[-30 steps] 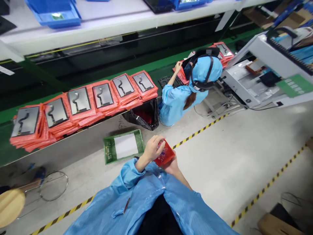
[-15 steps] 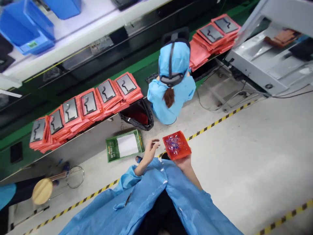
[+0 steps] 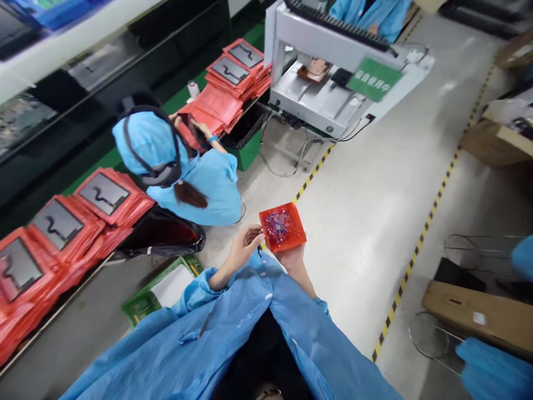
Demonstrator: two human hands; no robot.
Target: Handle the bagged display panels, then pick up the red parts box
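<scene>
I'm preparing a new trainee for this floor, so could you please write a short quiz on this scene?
1. Multiple choice: what does the person's right hand hold? (a) a blue bin, (b) a red tray, (c) a white sheet.
2. True or false: the nearest co-worker wears a red cap.
3. Fill in: the floor tape is striped yellow and ____.

Key: 1 b; 2 false, the cap is light blue; 3 black.

The pale floor (image 3: 345, 233) is shining — striped tape (image 3: 428, 223) is crossing it — and a white shelf (image 3: 79, 41) is running beyond the green bench (image 3: 175, 100).
</scene>
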